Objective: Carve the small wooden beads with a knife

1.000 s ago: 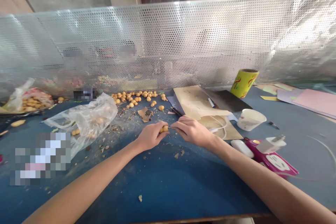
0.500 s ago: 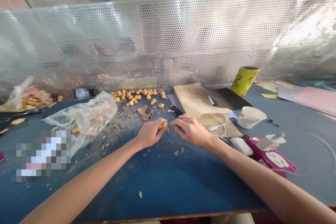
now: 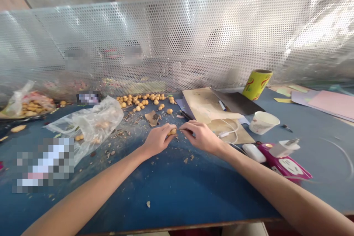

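My left hand (image 3: 157,141) rests on the blue table (image 3: 171,188) and pinches a small tan gourd-shaped piece (image 3: 172,131) between thumb and fingers. My right hand (image 3: 199,135) is closed in a pinch right beside it, its fingertips pointing at the gourd. It grips a thin tool whose tip nearly touches the piece; the tool is too small to name. Bits of peel and shavings (image 3: 188,160) lie on the table around both hands.
Several loose tan gourds (image 3: 143,102) lie behind the hands. A clear plastic bag (image 3: 91,122) sits left, another bag of gourds (image 3: 30,104) far left. Brown paper (image 3: 206,108), a white cup (image 3: 263,122), a yellow roll (image 3: 257,84) and a magenta device (image 3: 284,162) are right. A perforated metal screen (image 3: 177,44) walls the back.
Both hands stay together on the gourd, with only slight shifts of the fingers. The view has tilted a little.
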The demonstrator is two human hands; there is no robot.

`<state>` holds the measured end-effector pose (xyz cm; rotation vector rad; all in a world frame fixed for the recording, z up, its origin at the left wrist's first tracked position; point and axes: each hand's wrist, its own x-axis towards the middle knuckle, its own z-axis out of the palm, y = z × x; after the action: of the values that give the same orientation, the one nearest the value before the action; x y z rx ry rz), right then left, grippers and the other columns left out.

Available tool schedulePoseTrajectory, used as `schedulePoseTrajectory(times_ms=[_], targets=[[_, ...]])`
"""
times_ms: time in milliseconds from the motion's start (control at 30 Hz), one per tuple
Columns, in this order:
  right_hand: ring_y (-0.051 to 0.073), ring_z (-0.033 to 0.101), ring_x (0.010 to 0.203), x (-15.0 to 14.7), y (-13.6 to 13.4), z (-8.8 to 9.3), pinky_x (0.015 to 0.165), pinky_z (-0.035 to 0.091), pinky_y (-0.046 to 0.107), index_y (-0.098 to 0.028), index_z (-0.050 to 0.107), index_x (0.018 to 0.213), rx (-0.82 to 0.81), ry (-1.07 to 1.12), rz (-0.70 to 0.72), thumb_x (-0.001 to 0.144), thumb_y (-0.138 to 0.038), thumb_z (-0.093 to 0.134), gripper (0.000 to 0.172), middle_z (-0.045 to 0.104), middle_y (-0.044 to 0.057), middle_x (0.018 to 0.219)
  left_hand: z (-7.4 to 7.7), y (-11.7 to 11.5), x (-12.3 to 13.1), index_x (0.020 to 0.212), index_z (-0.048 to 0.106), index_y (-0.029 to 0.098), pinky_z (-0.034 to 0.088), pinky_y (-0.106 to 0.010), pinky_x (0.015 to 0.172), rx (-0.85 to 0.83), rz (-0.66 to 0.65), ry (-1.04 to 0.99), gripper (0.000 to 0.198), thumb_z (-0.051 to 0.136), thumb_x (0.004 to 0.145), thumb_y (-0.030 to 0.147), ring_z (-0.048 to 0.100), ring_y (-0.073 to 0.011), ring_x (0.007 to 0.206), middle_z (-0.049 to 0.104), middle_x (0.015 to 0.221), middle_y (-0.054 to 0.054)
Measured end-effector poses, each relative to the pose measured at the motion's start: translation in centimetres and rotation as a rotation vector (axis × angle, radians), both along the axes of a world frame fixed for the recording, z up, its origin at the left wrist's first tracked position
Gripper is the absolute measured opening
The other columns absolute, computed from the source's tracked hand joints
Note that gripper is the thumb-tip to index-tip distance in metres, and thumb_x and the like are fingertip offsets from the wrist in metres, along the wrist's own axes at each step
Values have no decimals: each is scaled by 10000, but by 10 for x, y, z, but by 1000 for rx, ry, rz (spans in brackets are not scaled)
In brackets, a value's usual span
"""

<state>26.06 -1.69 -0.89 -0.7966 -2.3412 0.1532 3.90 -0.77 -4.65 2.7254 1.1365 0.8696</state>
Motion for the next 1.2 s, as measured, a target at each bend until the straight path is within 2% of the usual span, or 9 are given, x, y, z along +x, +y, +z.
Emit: schedulePoseTrajectory(times_ms=[200, 300, 400, 667, 800, 900, 1100, 1200], targets=[[178, 536, 699, 2, 4, -3, 691, 457, 318, -146, 630, 913, 172, -171, 55, 980, -177, 394, 247, 584, 63, 713, 1, -1, 0, 1154, 494, 221, 438, -264, 672, 3, 31, 21, 242, 407, 995, 382, 636, -181, 812, 638, 971, -27], [177, 546, 718, 4, 5, -4, 701, 463, 315, -152, 628, 944, 123, -162, 94, 980, -185, 397, 236, 599, 65, 744, 2, -2, 1, 1154, 494, 224, 434, -265, 653, 4, 33, 50, 246, 406, 997, 391, 635, -182, 800, 637, 979, -25], [180, 569, 767, 4, 5, -7, 740, 475, 319, -161, 623, 989, 77, -91, 72, 979, -189, 407, 219, 631, 77, 814, 3, -2, 2, 1152, 495, 225, 440, -266, 660, -2, 21, 58, 246, 402, 999, 394, 635, -180, 795, 637, 963, -21], [164, 517, 689, 1, 6, -5, 691, 438, 297, -150, 613, 899, 152, -164, 46, 963, -145, 415, 208, 576, 53, 724, 4, -3, 2, 1154, 498, 222, 444, -257, 648, 18, 5, 39, 250, 408, 997, 395, 638, -175, 778, 641, 945, -28], [161, 535, 732, 3, 3, -4, 712, 449, 294, -156, 610, 914, 66, -129, 96, 973, -166, 421, 199, 592, 56, 770, 3, -3, 1, 1159, 496, 227, 447, -263, 649, 23, 2, 53, 242, 411, 998, 387, 641, -181, 788, 640, 943, -25], [161, 553, 765, 2, 2, -6, 724, 462, 291, -162, 605, 928, 12, -66, 74, 981, -178, 420, 192, 612, 59, 808, 2, -3, 2, 1173, 494, 228, 454, -269, 657, 12, -21, 64, 246, 422, 993, 379, 645, -185, 792, 641, 937, -24], [165, 514, 691, 1, 5, -6, 701, 443, 304, -151, 613, 898, 157, -107, 65, 978, -170, 399, 229, 574, 52, 715, 0, -3, 1, 1139, 495, 228, 467, -280, 706, -27, 16, 15, 226, 442, 984, 383, 657, -193, 834, 669, 973, -23], [163, 509, 691, 3, 5, -3, 686, 432, 295, -147, 618, 883, 149, -140, 104, 985, -182, 397, 246, 563, 50, 705, 0, -3, 0, 1129, 498, 229, 465, -283, 703, -27, 28, 26, 222, 441, 984, 387, 661, -197, 839, 671, 979, -24]])
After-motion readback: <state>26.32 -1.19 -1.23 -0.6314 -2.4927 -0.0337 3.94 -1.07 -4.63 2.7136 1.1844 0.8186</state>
